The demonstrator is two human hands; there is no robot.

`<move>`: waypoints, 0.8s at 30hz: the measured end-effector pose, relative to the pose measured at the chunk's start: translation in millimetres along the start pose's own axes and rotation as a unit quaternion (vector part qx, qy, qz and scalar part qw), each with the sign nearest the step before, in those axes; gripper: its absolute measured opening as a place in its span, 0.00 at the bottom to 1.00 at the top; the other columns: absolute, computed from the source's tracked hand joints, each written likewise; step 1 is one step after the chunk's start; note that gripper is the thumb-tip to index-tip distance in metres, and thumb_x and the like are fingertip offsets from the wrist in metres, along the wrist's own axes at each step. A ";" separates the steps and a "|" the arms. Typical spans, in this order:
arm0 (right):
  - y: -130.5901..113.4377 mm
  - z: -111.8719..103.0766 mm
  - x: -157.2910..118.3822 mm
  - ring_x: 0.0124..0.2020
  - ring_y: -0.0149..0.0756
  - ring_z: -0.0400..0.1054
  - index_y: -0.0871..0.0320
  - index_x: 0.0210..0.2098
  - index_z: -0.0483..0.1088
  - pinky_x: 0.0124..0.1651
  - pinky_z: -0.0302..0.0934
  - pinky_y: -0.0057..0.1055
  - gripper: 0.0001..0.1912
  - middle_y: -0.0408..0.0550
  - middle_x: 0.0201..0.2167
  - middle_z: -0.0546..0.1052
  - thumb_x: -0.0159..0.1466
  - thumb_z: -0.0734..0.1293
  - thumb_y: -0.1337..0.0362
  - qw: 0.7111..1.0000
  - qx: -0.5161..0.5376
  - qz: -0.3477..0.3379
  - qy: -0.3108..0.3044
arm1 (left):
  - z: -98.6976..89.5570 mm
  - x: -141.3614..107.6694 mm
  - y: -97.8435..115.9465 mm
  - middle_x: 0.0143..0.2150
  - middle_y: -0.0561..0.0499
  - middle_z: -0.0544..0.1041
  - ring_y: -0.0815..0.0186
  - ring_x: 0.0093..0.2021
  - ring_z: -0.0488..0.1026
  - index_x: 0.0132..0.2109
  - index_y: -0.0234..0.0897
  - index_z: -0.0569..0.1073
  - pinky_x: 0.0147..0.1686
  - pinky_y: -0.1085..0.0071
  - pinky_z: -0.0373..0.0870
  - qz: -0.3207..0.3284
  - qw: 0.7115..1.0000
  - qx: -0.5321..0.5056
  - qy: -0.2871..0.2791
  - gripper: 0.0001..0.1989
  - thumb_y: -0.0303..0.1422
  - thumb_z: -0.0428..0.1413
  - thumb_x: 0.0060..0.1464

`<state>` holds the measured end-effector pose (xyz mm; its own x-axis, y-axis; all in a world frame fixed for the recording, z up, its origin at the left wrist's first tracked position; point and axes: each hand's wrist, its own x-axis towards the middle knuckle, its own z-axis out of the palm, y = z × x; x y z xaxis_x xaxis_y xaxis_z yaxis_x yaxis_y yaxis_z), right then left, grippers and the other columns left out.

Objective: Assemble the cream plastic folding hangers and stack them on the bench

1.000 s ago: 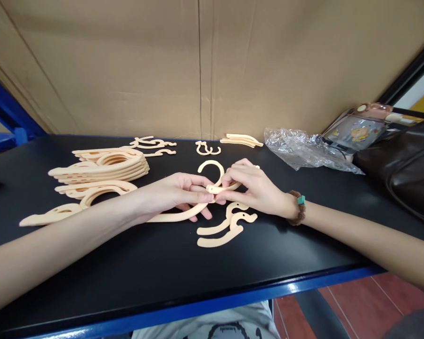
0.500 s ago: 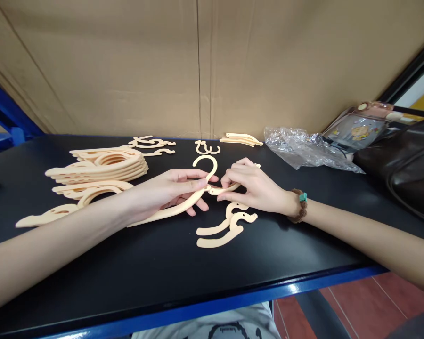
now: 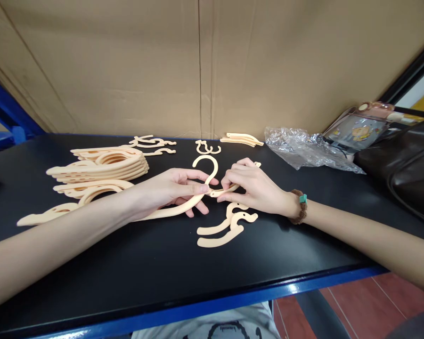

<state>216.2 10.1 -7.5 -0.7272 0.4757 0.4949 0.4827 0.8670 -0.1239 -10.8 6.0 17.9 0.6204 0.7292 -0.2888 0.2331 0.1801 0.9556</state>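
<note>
Between my hands is a cream plastic hanger, its curved hook pointing up and away from me. My left hand pinches it near the joint below the hook, thumb on top, with one long arm running down to the left under my wrist. My right hand is closed on a short curved hanger arm that meets the hanger at this joint. Part of that piece is hidden under the fingers. Just in front of my right hand lie two loose curved hanger arms on the black table.
At the left is a stack of cream folded hangers. Along the back lie loose arm pieces, hooks and long pieces. Crumpled clear plastic and a dark leather bag are at the right. Cardboard stands behind.
My left thumb has shifted slightly to the right onto the joint, and the short arm is tilted a little differently there. Both hands keep their grips; the rest looks the same.
</note>
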 end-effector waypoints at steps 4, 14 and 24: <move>0.8 0.4 0.4 0.30 0.29 0.59 0.58 0.29 0.64 0.45 0.51 0.30 0.14 0.40 0.27 0.70 0.64 0.66 0.55 1.000 -0.010 0.002 0.000 | 0.9 -1.0 1.6 0.34 0.52 0.81 0.69 0.32 0.78 0.49 0.41 0.74 0.27 0.82 0.74 -0.006 1.000 0.006 0.004 0.13 0.36 0.58 0.57; 1.8 -0.1 -0.4 0.30 0.29 0.59 0.59 0.29 0.64 0.46 0.51 0.31 0.14 0.40 0.26 0.69 0.64 0.66 0.55 1.000 -0.015 -0.003 -0.005 | -1.0 0.8 0.4 0.38 0.53 0.81 0.67 0.34 0.79 0.49 0.45 0.76 0.27 0.80 0.75 0.001 1.000 0.002 -0.019 0.17 0.35 0.62 0.51; 0.2 -0.8 0.5 0.29 0.29 0.60 0.58 0.29 0.65 0.46 0.51 0.32 0.14 0.40 0.26 0.70 0.64 0.65 0.55 0.999 -0.008 -0.030 0.005 | -2.3 1.3 1.4 0.39 0.51 0.79 0.68 0.34 0.77 0.50 0.45 0.76 0.27 0.79 0.74 -0.004 0.999 0.041 -0.030 0.14 0.37 0.59 0.55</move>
<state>216.3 10.5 -6.5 -0.7500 0.4206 0.5105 0.4454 0.8917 -0.0804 -11.4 8.7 19.0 0.6617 0.6864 -0.3017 0.2975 0.1291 0.9460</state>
